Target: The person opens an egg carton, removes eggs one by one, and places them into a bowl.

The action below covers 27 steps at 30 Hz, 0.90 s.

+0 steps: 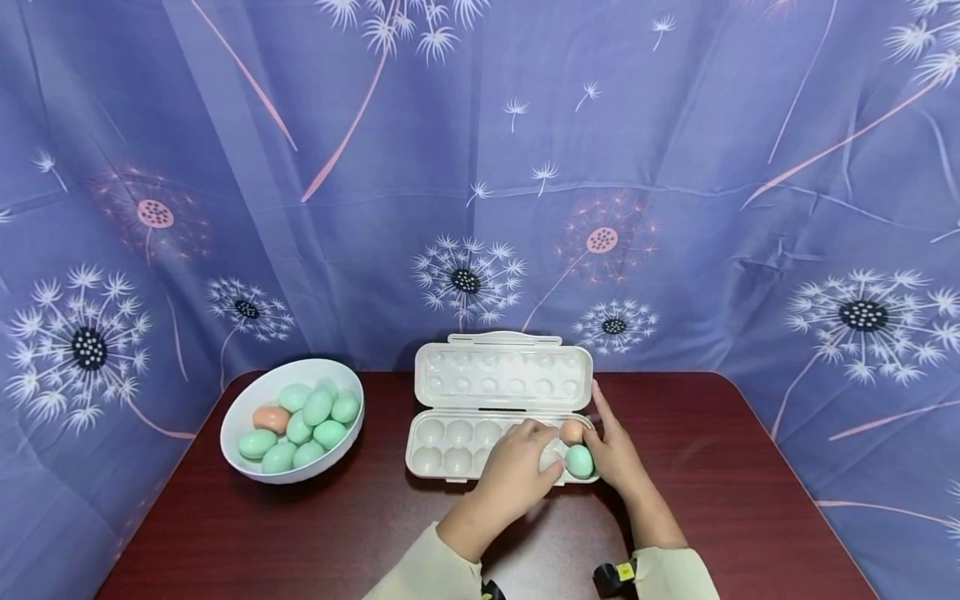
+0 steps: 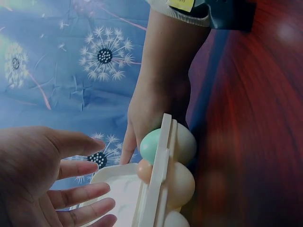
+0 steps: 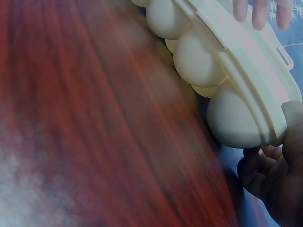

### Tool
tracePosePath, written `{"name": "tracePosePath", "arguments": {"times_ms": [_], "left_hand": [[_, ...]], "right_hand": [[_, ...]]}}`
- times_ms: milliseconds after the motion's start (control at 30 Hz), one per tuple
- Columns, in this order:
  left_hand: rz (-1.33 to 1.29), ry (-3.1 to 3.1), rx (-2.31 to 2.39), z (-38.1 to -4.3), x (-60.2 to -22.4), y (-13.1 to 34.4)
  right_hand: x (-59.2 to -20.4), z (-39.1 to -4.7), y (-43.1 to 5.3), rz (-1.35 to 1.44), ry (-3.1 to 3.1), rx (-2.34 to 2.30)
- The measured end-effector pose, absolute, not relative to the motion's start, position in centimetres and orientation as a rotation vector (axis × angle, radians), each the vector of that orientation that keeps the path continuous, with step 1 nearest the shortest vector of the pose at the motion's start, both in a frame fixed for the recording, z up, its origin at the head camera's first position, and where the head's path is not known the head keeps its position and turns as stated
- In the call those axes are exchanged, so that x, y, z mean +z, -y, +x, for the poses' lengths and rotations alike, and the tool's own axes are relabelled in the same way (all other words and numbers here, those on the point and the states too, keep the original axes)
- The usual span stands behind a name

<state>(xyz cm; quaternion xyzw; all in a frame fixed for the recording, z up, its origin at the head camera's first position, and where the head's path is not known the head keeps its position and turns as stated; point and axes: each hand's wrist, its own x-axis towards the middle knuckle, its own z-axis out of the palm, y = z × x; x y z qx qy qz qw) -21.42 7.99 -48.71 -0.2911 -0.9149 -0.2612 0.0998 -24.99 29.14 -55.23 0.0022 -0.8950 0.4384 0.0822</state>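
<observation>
An open white plastic egg carton [image 1: 431, 454] lies on the table, its lid [image 1: 487, 372] tipped back toward the curtain. At its right end, an orange egg [image 1: 572, 432] sits in the back row and a green egg [image 1: 579, 462] in the front row. My left hand [image 1: 513, 467] hovers over the carton's middle cups, fingers loosely extended and holding nothing; the left wrist view shows them spread. My right hand [image 1: 618, 462] grips the carton's right end. In the right wrist view its thumb [image 3: 292, 113] lies on the rim, with other fingers curled below.
A white bowl [image 1: 234, 417] stands on the left of the dark red table [image 1: 750, 500], holding several green eggs [image 1: 317, 407] and an orange egg [image 1: 271, 418]. A blue dandelion-print curtain [image 1: 525, 167] hangs behind the table and along both sides.
</observation>
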Motion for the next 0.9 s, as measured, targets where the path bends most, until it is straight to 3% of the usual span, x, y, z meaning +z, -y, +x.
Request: {"name": "tracePosePath", "arguments": {"times_ms": [900], "left_hand": [[-0.865, 2.726, -0.698, -21.4, -50.9, -11.1]], "right_hand": [[-55.2, -24.9, -29.2, -0.007, 2.677, 1.292]]}}
